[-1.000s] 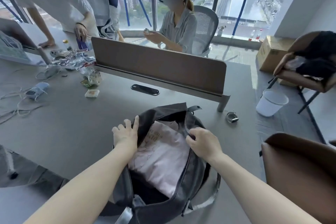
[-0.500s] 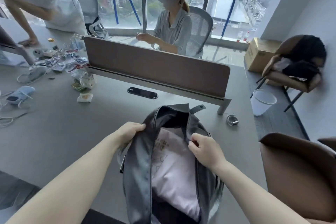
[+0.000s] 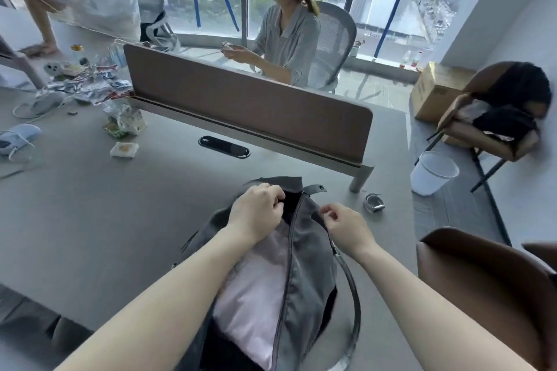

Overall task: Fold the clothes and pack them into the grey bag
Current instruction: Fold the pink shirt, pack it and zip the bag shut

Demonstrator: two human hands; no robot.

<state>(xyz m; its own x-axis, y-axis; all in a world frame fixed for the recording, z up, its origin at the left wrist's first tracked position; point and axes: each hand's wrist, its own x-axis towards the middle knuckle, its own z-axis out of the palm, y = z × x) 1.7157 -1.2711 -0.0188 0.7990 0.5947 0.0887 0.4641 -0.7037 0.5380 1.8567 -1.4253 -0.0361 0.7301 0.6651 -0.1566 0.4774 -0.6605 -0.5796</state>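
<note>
Both hands pinch the bag's opening

Head view: the left hand point(image 3: 256, 211) and the right hand point(image 3: 346, 227) each pinch an edge of the grey bag point(image 3: 307, 253), at its far end. Folded pink clothes point(image 3: 253, 304) lie inside, below the hands. The bag rests on a grey table point(image 3: 90, 214) near a brown divider point(image 3: 241, 102)

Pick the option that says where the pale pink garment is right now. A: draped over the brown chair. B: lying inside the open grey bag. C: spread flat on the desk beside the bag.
B: the pale pink garment lies inside the grey bag, showing through its open top between both hands.
</note>
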